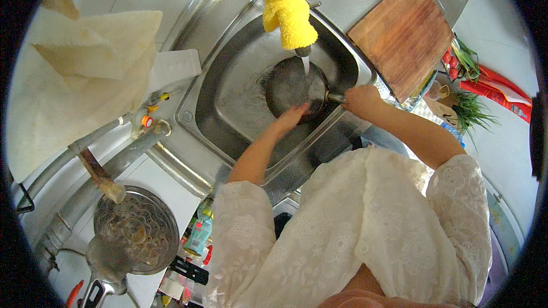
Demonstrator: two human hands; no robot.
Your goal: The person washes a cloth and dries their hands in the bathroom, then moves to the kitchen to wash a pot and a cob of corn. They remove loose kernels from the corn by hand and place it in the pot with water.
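A dark round pan (287,83) rests in the stainless steel sink basin (239,107). My right hand (364,100) is closed around the pan's handle (336,97) at the near right rim of the sink. My left hand (295,116) reaches over the pan's near side, fingers down at its inner surface. The fingers are blurred, and whether they hold anything is not visible. Water (305,66) runs into the pan from a faucet wrapped in yellow terry cloth (295,21).
A wooden cutting board (402,36) lies right of the basin, with radishes (451,64) and green stalks (473,107) beyond. On the left are pipes (128,154), a pale cloth (94,64) and a white plastic piece (175,67). A perforated metal steamer plate (139,231) sits lower left.
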